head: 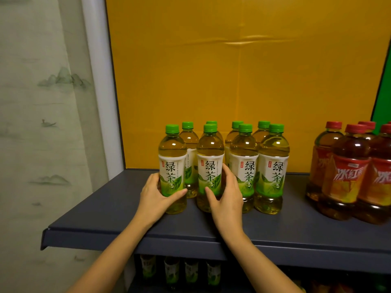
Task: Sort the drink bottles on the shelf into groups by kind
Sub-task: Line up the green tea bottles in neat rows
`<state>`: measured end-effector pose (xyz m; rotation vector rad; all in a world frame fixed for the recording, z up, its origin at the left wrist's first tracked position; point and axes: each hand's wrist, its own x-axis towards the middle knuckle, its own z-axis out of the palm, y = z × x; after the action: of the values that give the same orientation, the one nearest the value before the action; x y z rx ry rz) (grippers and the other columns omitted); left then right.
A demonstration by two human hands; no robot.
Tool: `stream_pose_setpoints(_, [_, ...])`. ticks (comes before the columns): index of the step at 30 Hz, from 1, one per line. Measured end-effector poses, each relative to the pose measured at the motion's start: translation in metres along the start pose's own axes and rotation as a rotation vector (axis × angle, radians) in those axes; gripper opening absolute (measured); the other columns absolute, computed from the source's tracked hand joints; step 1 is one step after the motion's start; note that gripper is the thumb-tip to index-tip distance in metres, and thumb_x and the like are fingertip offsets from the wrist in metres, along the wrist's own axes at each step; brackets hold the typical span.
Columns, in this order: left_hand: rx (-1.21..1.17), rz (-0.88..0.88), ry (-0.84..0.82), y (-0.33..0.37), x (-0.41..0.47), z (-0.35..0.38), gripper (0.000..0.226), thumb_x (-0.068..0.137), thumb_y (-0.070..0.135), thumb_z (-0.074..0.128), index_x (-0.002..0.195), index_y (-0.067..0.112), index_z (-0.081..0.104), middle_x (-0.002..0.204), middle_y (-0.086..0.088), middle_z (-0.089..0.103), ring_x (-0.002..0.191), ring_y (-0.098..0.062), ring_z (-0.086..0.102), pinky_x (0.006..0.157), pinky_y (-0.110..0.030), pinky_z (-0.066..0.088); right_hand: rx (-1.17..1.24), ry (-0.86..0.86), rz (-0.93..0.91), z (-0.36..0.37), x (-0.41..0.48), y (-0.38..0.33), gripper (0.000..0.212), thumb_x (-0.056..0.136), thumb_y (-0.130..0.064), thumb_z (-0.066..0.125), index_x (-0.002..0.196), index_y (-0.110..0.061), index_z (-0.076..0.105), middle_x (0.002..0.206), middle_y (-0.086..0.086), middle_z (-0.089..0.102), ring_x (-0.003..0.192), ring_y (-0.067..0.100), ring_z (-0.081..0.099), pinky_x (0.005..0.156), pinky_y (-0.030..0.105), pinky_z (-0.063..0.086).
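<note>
L hand [154, 197], R hand [228, 199]: plastic btls [172, 144]

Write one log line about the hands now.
left hand: holds leftmost green tea bottle | right hand: holds second green tea bottle | red-capped bottles: grouped at right

On the shelf [101, 216], the rear green tea bottles [189, 136] are screened by those in front, only caps and shoulders being shown. Fingertips of the left hand [154, 195] are hidden behind the leftmost front bottle [172, 149], and the second front bottle [210, 149] is partly covered by the right hand [227, 197]. At the shelf's right end, the red tea bottles [383, 187] are cropped. Labels of the bottles below the shelf [171, 272] are blurred.
</note>
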<state>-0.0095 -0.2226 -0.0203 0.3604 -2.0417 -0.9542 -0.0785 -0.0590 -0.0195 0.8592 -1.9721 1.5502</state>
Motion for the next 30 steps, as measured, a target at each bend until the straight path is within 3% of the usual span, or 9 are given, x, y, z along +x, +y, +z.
stream_pose_setpoints(5, [-0.007, 0.015, -0.023, 0.007, -0.001, 0.014, 0.060, 0.055, 0.048, 0.082, 0.102, 0.025, 0.052, 0.104, 0.001, 0.059, 0.098, -0.014, 0.059, 0.085, -0.040, 0.052, 0.034, 0.073, -0.010, -0.001, -0.001, -0.001, 0.061, 0.078, -0.009, 0.070, 0.131, -0.017, 0.041, 0.128, -0.006, 0.049, 0.120, 0.002, 0.043, 0.099, 0.013, 0.034])
stream_pose_setpoints(11, [0.020, 0.035, -0.023, 0.017, -0.001, 0.023, 0.056, 0.063, 0.037, 0.081, 0.105, 0.017, 0.050, 0.103, -0.001, 0.053, 0.100, -0.014, 0.054, 0.079, -0.026, 0.043, 0.043, 0.090, -0.019, -0.001, 0.000, -0.001, 0.057, 0.078, -0.009, 0.070, 0.128, -0.018, 0.045, 0.121, -0.011, 0.048, 0.116, 0.000, 0.043, 0.096, 0.004, 0.031])
stream_pose_setpoints(13, [0.025, 0.037, -0.032, 0.017, -0.001, 0.024, 0.058, 0.063, 0.036, 0.081, 0.107, 0.015, 0.049, 0.105, -0.001, 0.051, 0.102, -0.014, 0.052, 0.080, -0.024, 0.040, 0.049, 0.119, -0.074, -0.007, 0.001, -0.003, 0.050, 0.078, -0.008, 0.068, 0.124, -0.017, 0.049, 0.117, -0.010, 0.049, 0.114, 0.001, 0.044, 0.099, 0.013, 0.035])
stream_pose_setpoints(17, [-0.048, -0.014, -0.068, 0.016, 0.002, 0.023, 0.099, 0.052, 0.041, 0.086, 0.133, 0.019, 0.033, 0.125, 0.004, 0.041, 0.117, -0.011, 0.043, 0.095, -0.029, 0.040, -0.062, 0.347, -0.338, -0.046, 0.008, 0.000, 0.038, 0.078, -0.023, 0.060, 0.116, -0.023, 0.052, 0.113, -0.010, 0.052, 0.110, 0.006, 0.045, 0.095, 0.017, 0.027])
stream_pose_setpoints(20, [-0.186, -0.046, -0.126, 0.021, 0.001, 0.027, 0.121, 0.037, 0.049, 0.088, 0.136, 0.030, 0.021, 0.134, 0.006, 0.041, 0.123, -0.010, 0.042, 0.100, -0.031, 0.040, -0.029, 0.474, -0.195, -0.085, 0.028, 0.015, 0.064, 0.072, -0.044, 0.064, 0.127, -0.019, 0.044, 0.126, -0.006, 0.045, 0.119, 0.008, 0.039, 0.101, 0.026, 0.025])
stream_pose_setpoints(23, [-0.235, -0.053, -0.136, 0.026, 0.001, 0.032, 0.116, 0.042, 0.034, 0.092, 0.134, 0.026, 0.022, 0.127, 0.007, 0.046, 0.118, -0.010, 0.045, 0.092, -0.026, 0.039, 0.180, 0.240, 0.158, -0.107, 0.048, 0.042, 0.103, 0.056, -0.057, 0.072, 0.142, -0.030, 0.023, 0.148, -0.003, 0.029, 0.136, 0.014, 0.028, 0.112, 0.042, 0.027])
stream_pose_setpoints(25, [-0.241, -0.053, -0.122, 0.027, 0.002, 0.033, 0.110, 0.046, 0.025, 0.091, 0.133, 0.022, 0.023, 0.124, 0.007, 0.047, 0.115, -0.010, 0.046, 0.090, -0.025, 0.040, 0.321, -0.012, 0.285, -0.109, 0.053, 0.053, 0.119, 0.045, -0.056, 0.076, 0.145, -0.030, 0.017, 0.150, -0.001, 0.030, 0.137, 0.019, 0.031, 0.108, 0.041, 0.035])
stream_pose_setpoints(28, [-0.238, -0.047, -0.119, 0.027, 0.002, 0.033, 0.107, 0.048, 0.023, 0.090, 0.132, 0.022, 0.025, 0.122, 0.008, 0.048, 0.113, -0.010, 0.047, 0.089, -0.024, 0.040, 0.412, -0.207, 0.292, -0.104, 0.056, 0.064, 0.104, 0.052, -0.034, 0.086, 0.138, -0.026, 0.029, 0.123, -0.009, 0.053, 0.119, 0.014, 0.051, 0.081, 0.019, 0.049])
stream_pose_setpoints(30, [-0.237, -0.054, -0.123, 0.026, 0.002, 0.034, 0.107, 0.048, 0.024, 0.090, 0.133, 0.021, 0.024, 0.122, 0.008, 0.049, 0.113, -0.010, 0.048, 0.089, -0.024, 0.041, 0.433, -0.196, 0.286, -0.102, 0.056, 0.065, 0.085, 0.057, -0.028, 0.077, 0.131, -0.028, 0.036, 0.117, -0.009, 0.056, 0.111, 0.009, 0.055, 0.078, 0.019, 0.049])
